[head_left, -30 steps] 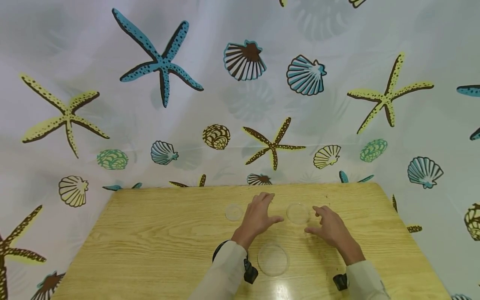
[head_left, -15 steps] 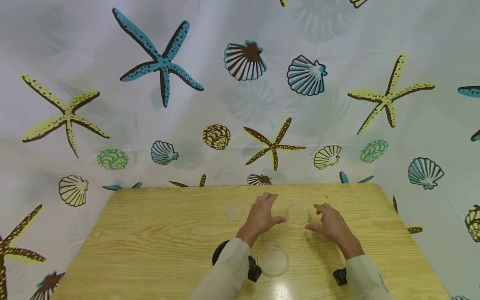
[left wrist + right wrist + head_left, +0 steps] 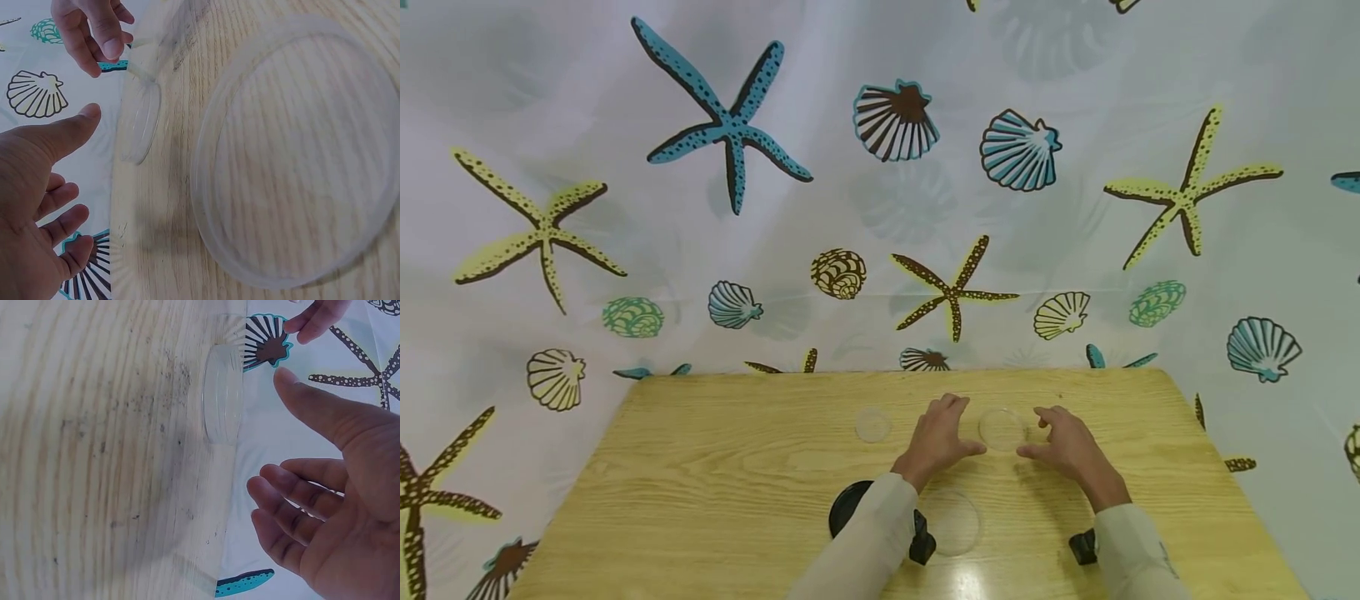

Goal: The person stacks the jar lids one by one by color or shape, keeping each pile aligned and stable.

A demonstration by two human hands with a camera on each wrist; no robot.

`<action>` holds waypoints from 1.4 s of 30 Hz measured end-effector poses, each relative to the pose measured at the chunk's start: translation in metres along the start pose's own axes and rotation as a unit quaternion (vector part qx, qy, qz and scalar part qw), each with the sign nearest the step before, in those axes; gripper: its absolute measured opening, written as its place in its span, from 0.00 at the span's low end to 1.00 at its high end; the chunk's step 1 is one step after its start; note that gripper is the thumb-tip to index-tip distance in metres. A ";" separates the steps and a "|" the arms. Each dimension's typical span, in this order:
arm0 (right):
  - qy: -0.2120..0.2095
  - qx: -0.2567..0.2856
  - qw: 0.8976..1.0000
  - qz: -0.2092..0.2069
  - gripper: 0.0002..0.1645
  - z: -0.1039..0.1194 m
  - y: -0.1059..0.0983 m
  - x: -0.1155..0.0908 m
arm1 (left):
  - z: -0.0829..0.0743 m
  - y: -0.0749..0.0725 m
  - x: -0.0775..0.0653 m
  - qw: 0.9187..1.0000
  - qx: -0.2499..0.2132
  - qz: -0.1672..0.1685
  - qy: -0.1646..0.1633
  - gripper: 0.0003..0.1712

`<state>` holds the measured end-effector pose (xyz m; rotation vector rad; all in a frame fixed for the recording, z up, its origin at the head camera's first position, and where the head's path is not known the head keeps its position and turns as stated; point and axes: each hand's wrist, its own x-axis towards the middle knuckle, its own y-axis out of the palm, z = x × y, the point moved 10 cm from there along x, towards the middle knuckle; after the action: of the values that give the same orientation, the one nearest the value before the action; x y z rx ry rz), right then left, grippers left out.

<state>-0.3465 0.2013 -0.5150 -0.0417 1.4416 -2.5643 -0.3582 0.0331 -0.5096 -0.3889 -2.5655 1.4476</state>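
A medium clear round dish [image 3: 1002, 428], shallow and see-through, lies on the wooden table between my two hands. My left hand [image 3: 942, 437] hovers on its left side, thumb held apart from loosely bent fingers. Opposite it, my right hand [image 3: 1063, 446] has its thumb and fingers spread toward the dish's right edge. Both wrist views show bare palms with nothing gripped. A larger clear dish [image 3: 300, 162] lies nearer the body, partly covered by the left wrist gear in the head view. Left of my left hand lies a small clear disc [image 3: 872, 424].
A black round object [image 3: 847, 506] shows from under the left sleeve. Black wrist cameras [image 3: 1082, 547] hang below both cuffs. The wooden table [image 3: 722, 450] ends at a white curtain [image 3: 820, 192] printed with shells and starfish, which wraps the back and sides.
My left hand has moved right, closer to the medium dish, uncovering more of the black object. My right hand has shifted only slightly. The dishes lie where they were.
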 end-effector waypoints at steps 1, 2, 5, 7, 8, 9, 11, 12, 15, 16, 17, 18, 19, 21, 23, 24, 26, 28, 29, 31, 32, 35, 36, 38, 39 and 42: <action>0.000 -0.001 1.000 0.000 0.43 0.000 0.000 0.001 | 0.000 0.000 0.001 1.000 -0.001 -0.002 0.000 0.44; 0.000 -0.002 1.000 0.000 0.43 -0.001 -0.001 0.002 | 0.000 0.001 0.001 1.000 -0.002 -0.003 0.000 0.44; -0.003 -0.004 1.000 -0.001 0.43 -0.001 -0.001 0.004 | 0.001 0.001 0.003 1.000 -0.005 -0.007 -0.001 0.44; -0.002 -0.002 1.000 0.001 0.44 -0.001 -0.001 0.005 | 0.001 0.002 0.005 1.000 -0.008 -0.009 0.000 0.44; -0.001 -0.003 1.000 0.001 0.44 -0.002 -0.001 0.005 | 0.001 0.003 0.005 1.000 -0.009 -0.008 0.000 0.44; -0.001 -0.003 1.000 0.002 0.44 -0.002 -0.001 0.006 | 0.001 0.004 0.006 1.000 -0.009 -0.008 0.000 0.44; 0.000 -0.005 1.000 0.001 0.44 -0.003 -0.001 0.006 | 0.000 0.005 0.007 1.000 -0.010 -0.010 0.003 0.44; 0.001 -0.007 1.000 0.000 0.44 -0.003 -0.002 0.006 | -0.001 0.006 0.008 1.000 -0.010 -0.011 0.005 0.44; 0.003 -0.009 1.000 0.001 0.44 -0.005 -0.002 0.007 | -0.004 0.007 0.009 1.000 -0.012 -0.015 0.011 0.44; 0.005 -0.007 1.000 0.001 0.44 -0.006 -0.002 0.008 | -0.005 0.007 0.010 1.000 -0.012 -0.017 0.013 0.44; 0.006 -0.007 1.000 0.003 0.44 -0.007 -0.002 0.008 | -0.006 0.007 0.010 1.000 -0.014 -0.020 0.015 0.44; 0.007 -0.005 1.000 0.005 0.44 -0.007 -0.002 0.008 | -0.006 0.007 0.010 1.000 -0.015 -0.020 0.014 0.44; 0.008 -0.005 1.000 0.006 0.44 -0.008 -0.001 0.009 | -0.006 0.008 0.011 1.000 -0.016 -0.020 0.013 0.43; 0.010 -0.002 1.000 0.008 0.44 -0.010 -0.001 0.009 | -0.006 0.009 0.013 1.000 -0.020 -0.020 0.010 0.44; 0.011 -0.001 1.000 0.008 0.44 -0.011 0.000 0.010 | -0.005 0.011 0.014 0.999 -0.027 -0.017 0.006 0.44; 0.011 -0.001 1.000 0.007 0.44 -0.012 0.000 0.011 | -0.005 0.012 0.015 0.999 -0.028 -0.016 0.005 0.44; 0.012 0.000 1.000 0.007 0.44 -0.014 0.002 0.012 | -0.003 0.013 0.016 0.999 -0.033 -0.014 0.001 0.44; 0.010 -0.001 1.000 0.007 0.44 -0.014 0.004 0.014 | 0.000 0.014 0.016 0.999 -0.037 -0.014 -0.001 0.45; 0.010 0.000 1.000 0.009 0.44 -0.014 0.006 0.014 | 0.001 0.015 0.016 0.999 -0.039 -0.015 -0.003 0.45; 0.011 0.001 1.000 0.011 0.44 -0.015 0.008 0.015 | 0.003 0.015 0.017 0.999 -0.043 -0.015 -0.007 0.45; 0.011 0.001 1.000 0.012 0.44 -0.015 0.008 0.015 | 0.004 0.016 0.017 0.999 -0.043 -0.015 -0.008 0.45; 0.017 0.005 1.000 0.010 0.44 -0.015 0.008 0.015 | 0.006 0.017 0.018 0.999 -0.043 -0.012 -0.011 0.45; 0.017 0.004 1.000 0.009 0.44 -0.016 0.008 0.015 | 0.007 0.018 0.018 0.999 -0.042 -0.010 -0.013 0.45; 0.017 0.002 1.000 0.009 0.44 -0.016 0.009 0.016 | 0.007 0.020 0.019 0.999 -0.044 -0.007 -0.015 0.45; 0.016 0.001 1.000 0.010 0.44 -0.017 0.010 0.017 | 0.008 0.021 0.020 0.999 -0.045 -0.007 -0.016 0.45; 0.011 -0.001 1.000 0.016 0.44 -0.017 0.013 0.019 | 0.009 0.024 0.021 0.999 -0.051 -0.003 -0.018 0.45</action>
<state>-0.3653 0.2053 -0.5361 0.0094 1.4398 -2.5469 -0.3768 0.0438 -0.5345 -0.3713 -2.6741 1.3387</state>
